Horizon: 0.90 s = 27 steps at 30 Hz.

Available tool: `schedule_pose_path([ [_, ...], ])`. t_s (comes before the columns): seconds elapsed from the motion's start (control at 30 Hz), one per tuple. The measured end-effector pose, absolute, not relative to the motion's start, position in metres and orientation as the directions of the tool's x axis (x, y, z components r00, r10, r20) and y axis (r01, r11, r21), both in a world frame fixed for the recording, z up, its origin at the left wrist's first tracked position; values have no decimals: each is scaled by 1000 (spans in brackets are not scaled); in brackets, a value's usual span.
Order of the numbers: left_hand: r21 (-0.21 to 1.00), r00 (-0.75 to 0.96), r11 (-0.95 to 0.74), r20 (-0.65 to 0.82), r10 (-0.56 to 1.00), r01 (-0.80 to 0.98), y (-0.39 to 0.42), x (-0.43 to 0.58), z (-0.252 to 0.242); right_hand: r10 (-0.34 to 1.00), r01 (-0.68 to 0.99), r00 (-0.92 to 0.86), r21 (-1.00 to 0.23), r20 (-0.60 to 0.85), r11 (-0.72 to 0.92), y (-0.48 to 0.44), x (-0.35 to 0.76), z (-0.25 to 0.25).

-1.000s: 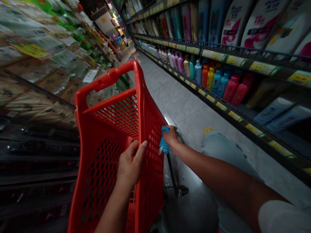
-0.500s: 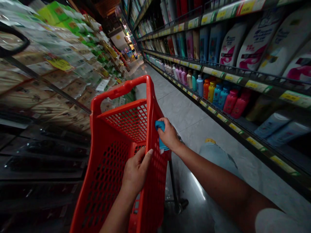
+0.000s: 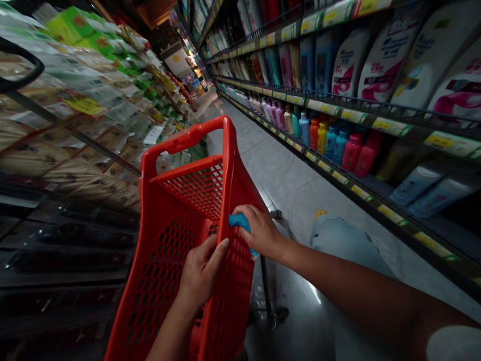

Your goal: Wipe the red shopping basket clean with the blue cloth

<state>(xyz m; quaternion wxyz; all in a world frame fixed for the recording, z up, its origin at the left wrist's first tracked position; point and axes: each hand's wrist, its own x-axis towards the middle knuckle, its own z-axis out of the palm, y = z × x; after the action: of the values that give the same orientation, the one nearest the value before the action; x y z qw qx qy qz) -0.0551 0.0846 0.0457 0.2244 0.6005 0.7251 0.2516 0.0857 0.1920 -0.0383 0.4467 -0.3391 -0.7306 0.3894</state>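
A red plastic shopping cart (image 3: 230, 180) stands tilted across the middle of the view, its basket walls cut with rows of holes. My left hand (image 3: 201, 271) grips the rim of its near side, the thumb lying over the top and the fingers hidden inside the basket. In my right hand (image 3: 259, 230) is a blue cloth (image 3: 240, 220), bunched between thumb and fingers and pressed against the outer side of the cart just below the rim. Part of the cloth hangs beneath the palm.
Shelves of shampoo bottles (image 3: 353, 62) and colourful smaller bottles (image 3: 332, 140) line the right. Packaged goods (image 3: 78, 105) are stacked on the left, behind a metal rod (image 3: 75, 131). Grey tiled floor (image 3: 278, 168) runs between. My knee (image 3: 345, 240) is at lower right.
My right hand has moved down and toward me along the cart's side with the cloth. My left hand keeps its hold on the rim. The view has shifted slightly.
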Motion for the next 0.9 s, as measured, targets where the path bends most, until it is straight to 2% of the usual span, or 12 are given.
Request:
schedule_pose_path([
  [0.07,621,-173,157,-35,984,768,85,-55,47,880,73,-288,-908,376,412,188,82,-51],
  [0.2,584,-139,146,-57,989,799,83,-56,53,1000,23,13,-1000,11,11,212,74,-79],
  [0.3,549,-95,114,-63,993,828,79,-59,57,990,-12,99,-994,-105,-104,233,78,-82],
  [0.37,525,-65,90,-67,996,846,76,-62,58,991,-37,134,-999,-6,-1,240,86,-72],
  [0.47,493,-31,68,-83,996,868,68,-69,59,950,-62,120,-953,287,296,243,97,-55],
  [0.53,459,-13,60,-104,995,887,62,-76,62,932,-69,113,-933,344,353,240,100,-53],
  [0.67,230,28,21,-209,977,973,61,-84,84,965,-114,252,-992,-77,-49,232,102,-66],
  [0.7,163,13,24,-220,975,986,65,-82,90,954,-124,265,-986,-139,-109,230,103,-66],
  [0.73,115,-11,36,-208,978,993,71,-77,96,956,-125,265,-987,-127,-97,229,104,-62],
  [0.77,81,-39,54,-173,984,995,78,-68,99,967,-117,251,-993,-46,-17,227,106,-56],
  [0.87,6,-109,108,61,992,994,105,-32,96,927,-74,172,-934,333,349,221,109,-34],
  [0.9,-45,-157,167,163,974,985,114,-19,90,902,-61,160,-908,402,415,218,109,-31],
])
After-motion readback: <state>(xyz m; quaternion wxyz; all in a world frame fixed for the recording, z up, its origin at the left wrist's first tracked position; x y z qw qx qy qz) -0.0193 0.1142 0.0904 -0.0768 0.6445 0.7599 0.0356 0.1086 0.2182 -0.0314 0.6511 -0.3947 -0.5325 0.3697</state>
